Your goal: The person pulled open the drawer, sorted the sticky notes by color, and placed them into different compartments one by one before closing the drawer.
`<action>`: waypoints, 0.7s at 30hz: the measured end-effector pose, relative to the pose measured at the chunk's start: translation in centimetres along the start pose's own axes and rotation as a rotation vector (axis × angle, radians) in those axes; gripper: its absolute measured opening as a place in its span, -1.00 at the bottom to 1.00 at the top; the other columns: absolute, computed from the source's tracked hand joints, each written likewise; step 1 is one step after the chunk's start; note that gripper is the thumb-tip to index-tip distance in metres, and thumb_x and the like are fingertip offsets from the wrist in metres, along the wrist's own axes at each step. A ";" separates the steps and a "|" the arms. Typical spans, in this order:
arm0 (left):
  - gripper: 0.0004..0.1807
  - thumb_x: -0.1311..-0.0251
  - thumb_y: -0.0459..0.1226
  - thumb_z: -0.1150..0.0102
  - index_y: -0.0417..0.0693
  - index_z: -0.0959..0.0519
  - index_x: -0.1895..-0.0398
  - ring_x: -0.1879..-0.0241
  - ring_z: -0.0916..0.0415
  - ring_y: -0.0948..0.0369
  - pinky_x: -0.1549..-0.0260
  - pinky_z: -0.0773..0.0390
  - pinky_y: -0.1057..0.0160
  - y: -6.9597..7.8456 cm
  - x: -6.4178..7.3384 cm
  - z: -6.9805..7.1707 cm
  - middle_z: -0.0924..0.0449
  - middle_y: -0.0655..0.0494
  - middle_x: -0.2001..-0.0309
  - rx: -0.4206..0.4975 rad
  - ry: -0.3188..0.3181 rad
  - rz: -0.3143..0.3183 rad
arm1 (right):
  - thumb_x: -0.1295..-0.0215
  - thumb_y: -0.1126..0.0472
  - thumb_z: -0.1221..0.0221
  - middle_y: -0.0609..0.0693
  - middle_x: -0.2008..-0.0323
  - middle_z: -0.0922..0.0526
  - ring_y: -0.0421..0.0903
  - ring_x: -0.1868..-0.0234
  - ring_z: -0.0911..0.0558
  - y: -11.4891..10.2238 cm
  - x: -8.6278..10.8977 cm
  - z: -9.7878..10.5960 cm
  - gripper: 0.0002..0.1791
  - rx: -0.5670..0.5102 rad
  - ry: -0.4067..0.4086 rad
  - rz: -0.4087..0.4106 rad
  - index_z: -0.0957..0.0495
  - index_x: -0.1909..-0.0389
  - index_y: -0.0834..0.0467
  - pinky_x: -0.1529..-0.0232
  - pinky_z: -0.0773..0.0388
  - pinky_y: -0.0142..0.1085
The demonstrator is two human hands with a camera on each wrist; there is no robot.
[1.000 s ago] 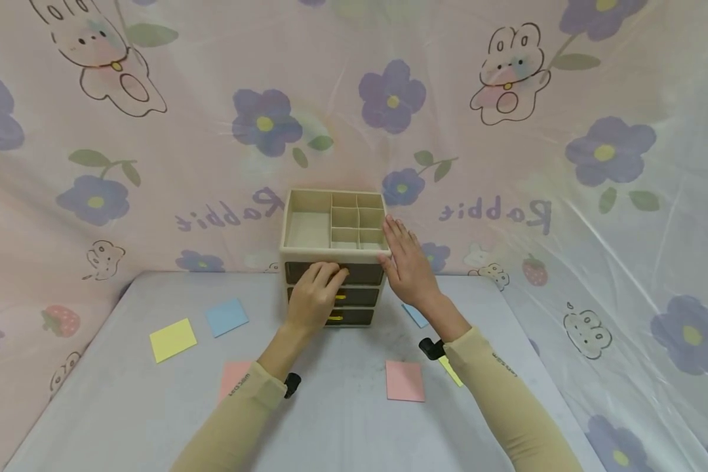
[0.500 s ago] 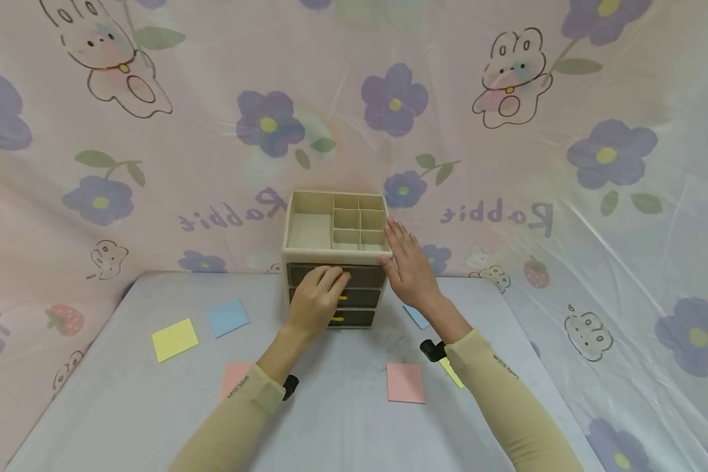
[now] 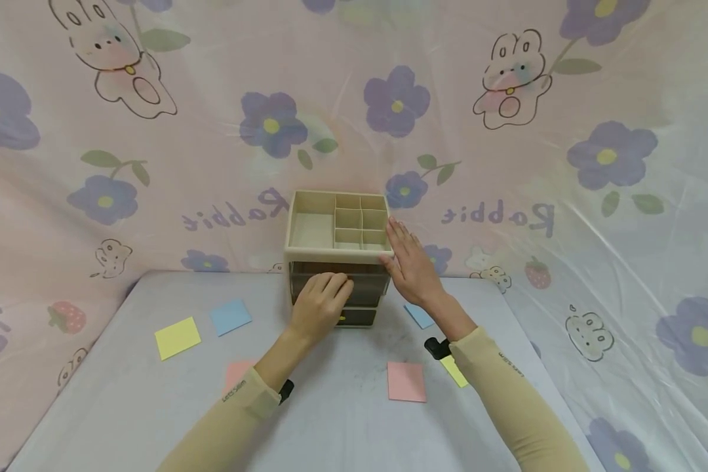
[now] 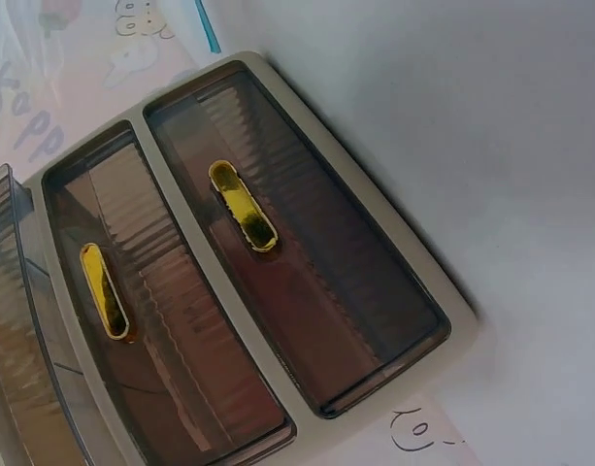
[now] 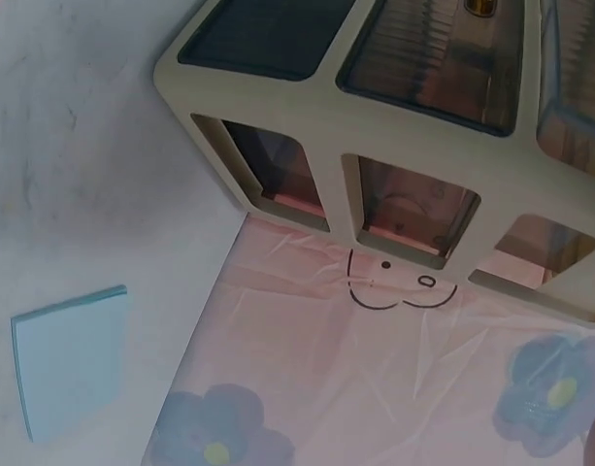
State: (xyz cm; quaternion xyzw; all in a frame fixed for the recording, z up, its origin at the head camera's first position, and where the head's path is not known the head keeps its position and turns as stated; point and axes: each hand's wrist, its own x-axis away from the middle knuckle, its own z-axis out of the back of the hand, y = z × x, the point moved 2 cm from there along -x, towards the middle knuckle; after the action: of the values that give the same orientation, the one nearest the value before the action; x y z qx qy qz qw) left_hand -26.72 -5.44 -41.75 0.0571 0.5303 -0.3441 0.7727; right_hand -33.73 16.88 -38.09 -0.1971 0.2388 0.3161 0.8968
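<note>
A cream desktop organizer (image 3: pixel 339 253) with dark see-through drawers stands at the back of the table. Its top drawer (image 3: pixel 370 290) is pulled partway out. My left hand (image 3: pixel 320 300) grips this drawer at the middle of its front, the curled fingers hiding the handle. Below it, the left wrist view shows the middle drawer (image 4: pixel 171 359) and bottom drawer (image 4: pixel 316 282) closed, each with a gold handle. My right hand (image 3: pixel 414 265) rests with straight fingers against the organizer's right side, thumb near the front top corner.
Left on the table lie a yellow paper square (image 3: pixel 177 338), a blue one (image 3: pixel 230 317) and a pink one (image 3: pixel 238 375) partly under the sleeve. Right lie a pink square (image 3: pixel 406 381), a blue one (image 3: pixel 419 315) and a yellow one (image 3: pixel 453 372). A patterned curtain (image 3: pixel 330 164) hangs behind.
The top drawer has slid out toward me, with my left hand moving back and slightly down on it. My right hand stays against the organizer's side.
</note>
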 end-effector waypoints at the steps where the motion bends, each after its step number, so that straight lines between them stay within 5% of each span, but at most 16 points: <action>1: -0.91 -0.29 -0.48 -0.27 -0.21 -0.69 0.20 0.20 -0.59 0.06 0.18 -0.65 0.17 0.1 0.0 0.1 -0.63 -0.01 0.17 -0.010 -0.003 -0.005 | -0.69 -0.20 0.28 0.12 -0.67 0.03 0.13 -0.66 0.01 0.1 0.0 0.1 -0.21 0.000 -0.007 0.000 0.03 -0.66 0.26 -0.56 -0.02 0.22; 9: -0.72 -0.51 -0.41 0.04 -0.16 -0.71 0.20 0.21 -0.59 0.09 0.21 -0.62 0.18 0.9 0.2 1.2 -0.65 0.04 0.19 -0.054 -0.024 -0.013 | -0.71 -0.13 0.27 0.13 -0.67 0.02 0.14 -0.66 0.00 0.4 0.0 0.4 -0.26 0.017 -0.041 0.028 0.02 -0.65 0.27 -0.57 -0.02 0.20; 21: -0.66 -0.57 -0.41 0.10 -0.16 -0.73 0.21 0.22 -0.62 0.09 0.20 -0.64 0.18 1.7 0.4 2.6 -0.68 0.02 0.19 -0.037 -0.015 -0.028 | -0.65 0.08 0.08 0.16 -0.66 0.00 0.10 -0.66 0.01 0.5 -0.1 0.6 -0.29 0.033 -0.048 0.041 0.02 -0.66 0.26 -0.59 0.00 0.17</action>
State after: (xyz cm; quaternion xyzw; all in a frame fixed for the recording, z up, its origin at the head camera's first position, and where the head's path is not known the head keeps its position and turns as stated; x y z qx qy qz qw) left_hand -23.60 -5.47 -41.46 0.0325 0.5315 -0.3455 0.7727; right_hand -33.98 17.53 -37.61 -0.1697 0.2261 0.3349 0.8988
